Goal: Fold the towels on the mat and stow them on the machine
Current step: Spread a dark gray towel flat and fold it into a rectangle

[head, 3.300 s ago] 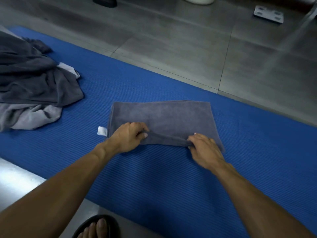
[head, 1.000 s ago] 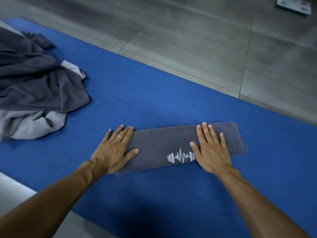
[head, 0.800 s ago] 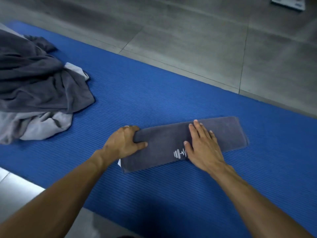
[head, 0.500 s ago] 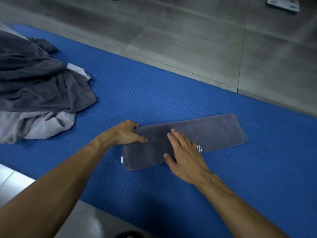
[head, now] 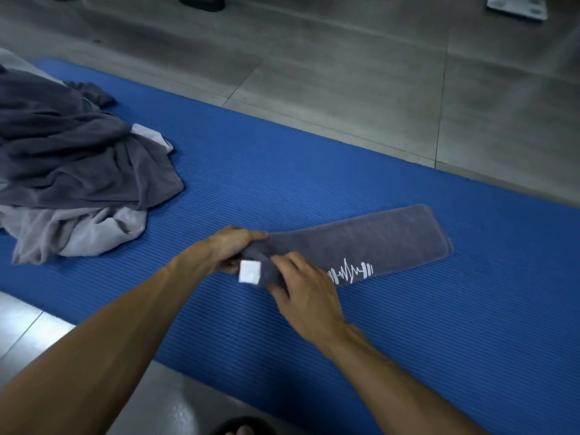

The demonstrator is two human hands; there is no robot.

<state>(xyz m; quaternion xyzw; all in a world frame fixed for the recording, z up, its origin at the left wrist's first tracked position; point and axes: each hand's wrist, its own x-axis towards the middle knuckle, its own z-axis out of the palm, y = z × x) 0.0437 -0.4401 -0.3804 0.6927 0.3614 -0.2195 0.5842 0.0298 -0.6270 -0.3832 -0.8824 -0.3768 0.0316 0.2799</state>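
We've got both hands on towel's (head: 370, 243) near-left end: left hand (head: 226, 249) gripping it, right hand (head: 301, 284) pinching same end. Strip runs away up-right across mat (head: 282, 171), so roll heads that way.

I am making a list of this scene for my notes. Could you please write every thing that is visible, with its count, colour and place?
Folded dark grey towel strip with white logo: 1, dark grey, on the mat at centre-right; its left end is lifted and rolled.
White square label: 1, white, at the towel's rolled left end.
Pile of unfolded towels: 1 pile, dark grey over light grey, on the mat at left.
Ribbed blue foam mat: 1, blue, on the floor.
Grey tiled floor: grey, beyond and before the mat.
White flat device: 1, white, on the floor, top right.
Dark sandal: 1, black, bottom edge.
Left hand: grips the towel's left end.
Right hand: grips the same rolled end.
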